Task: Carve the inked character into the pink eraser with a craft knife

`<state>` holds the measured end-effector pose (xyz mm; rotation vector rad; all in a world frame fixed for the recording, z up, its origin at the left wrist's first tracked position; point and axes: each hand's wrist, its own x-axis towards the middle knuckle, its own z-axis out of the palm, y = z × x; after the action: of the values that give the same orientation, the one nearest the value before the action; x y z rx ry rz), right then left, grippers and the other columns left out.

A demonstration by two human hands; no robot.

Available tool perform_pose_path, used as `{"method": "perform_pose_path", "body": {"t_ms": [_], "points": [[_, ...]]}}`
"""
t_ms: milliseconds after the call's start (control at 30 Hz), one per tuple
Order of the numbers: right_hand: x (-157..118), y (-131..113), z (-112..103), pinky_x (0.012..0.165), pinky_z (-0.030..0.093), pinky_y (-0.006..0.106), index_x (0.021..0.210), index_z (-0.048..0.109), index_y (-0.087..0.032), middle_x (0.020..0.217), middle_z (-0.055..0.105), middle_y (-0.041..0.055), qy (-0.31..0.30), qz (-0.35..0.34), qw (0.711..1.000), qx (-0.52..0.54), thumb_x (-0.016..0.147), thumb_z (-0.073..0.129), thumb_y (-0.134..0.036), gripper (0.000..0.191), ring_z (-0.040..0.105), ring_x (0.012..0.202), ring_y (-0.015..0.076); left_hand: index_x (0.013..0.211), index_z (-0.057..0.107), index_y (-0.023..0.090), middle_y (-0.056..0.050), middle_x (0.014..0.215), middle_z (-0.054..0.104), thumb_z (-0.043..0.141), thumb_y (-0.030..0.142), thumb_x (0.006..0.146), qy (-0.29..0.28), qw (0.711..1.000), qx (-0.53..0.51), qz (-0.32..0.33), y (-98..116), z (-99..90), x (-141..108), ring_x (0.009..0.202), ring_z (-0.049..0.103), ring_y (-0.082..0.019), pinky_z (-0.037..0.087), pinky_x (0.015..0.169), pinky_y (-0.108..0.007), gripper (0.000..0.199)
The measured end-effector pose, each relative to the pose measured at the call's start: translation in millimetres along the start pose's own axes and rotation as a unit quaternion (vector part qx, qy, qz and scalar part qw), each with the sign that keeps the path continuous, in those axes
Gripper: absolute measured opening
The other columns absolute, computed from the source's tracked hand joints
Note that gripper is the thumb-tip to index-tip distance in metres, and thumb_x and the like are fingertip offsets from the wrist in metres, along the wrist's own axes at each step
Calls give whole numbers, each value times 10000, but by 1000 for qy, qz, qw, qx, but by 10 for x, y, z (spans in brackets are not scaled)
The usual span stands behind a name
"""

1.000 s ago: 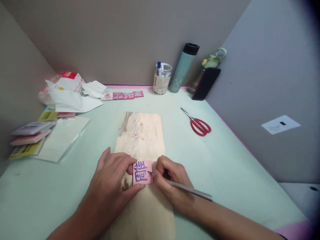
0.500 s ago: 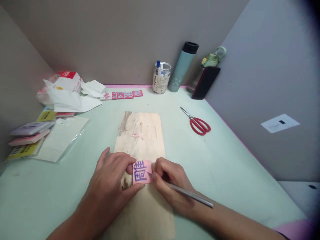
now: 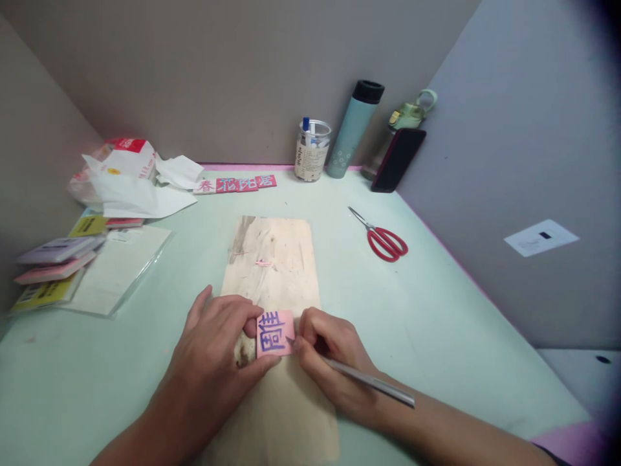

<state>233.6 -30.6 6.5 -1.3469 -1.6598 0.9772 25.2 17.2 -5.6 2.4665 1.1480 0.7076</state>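
A small pink square block (image 3: 287,317) with a blue-purple character on its face lies on the pale wooden board (image 3: 286,285). My left hand (image 3: 220,343) grips it, thumb at the lower edge and fingers at the upper left corner. In my right hand (image 3: 330,356) is a slim silver carving knife (image 3: 373,382), pinched near its blade. The blade tip rests at the right part of the block, beside the character. Under my left palm, partly hidden, a whitish, dark-stained patch or object (image 3: 244,349) shows.
Red-handled scissors (image 3: 387,243) lie at right. Behind stand a pen jar (image 3: 310,158), a teal bottle (image 3: 353,129), a green-lidded bottle (image 3: 410,116) and a leaning phone (image 3: 398,160). Carved red tiles (image 3: 246,185), tissues (image 3: 140,194) and packets (image 3: 58,249) are at left.
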Motion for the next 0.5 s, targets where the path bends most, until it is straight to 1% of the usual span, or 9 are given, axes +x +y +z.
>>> {"method": "perform_pose_path", "body": {"t_ms": [300, 500], "points": [[-23, -2, -6, 542, 281, 238, 712, 335, -227, 667, 408, -65, -1, -6, 1000, -3, 873, 500, -122, 253, 367, 580, 97, 1119, 497, 245, -4, 924, 622, 772, 318, 848, -7, 1000, 11, 3, 11, -6, 12, 1017, 633, -285, 250, 1157, -629, 393], [-16, -23, 5, 538, 279, 242, 703, 334, -228, 657, 411, -62, 0, -7, 1000, -7, 864, 486, -123, 244, 365, 569, 99, 1125, 504, 252, -7, 933, 632, 772, 350, 852, -10, 1000, 7, 5, -13, -2, 8, 1020, 630, -285, 251, 1155, -633, 395]]}}
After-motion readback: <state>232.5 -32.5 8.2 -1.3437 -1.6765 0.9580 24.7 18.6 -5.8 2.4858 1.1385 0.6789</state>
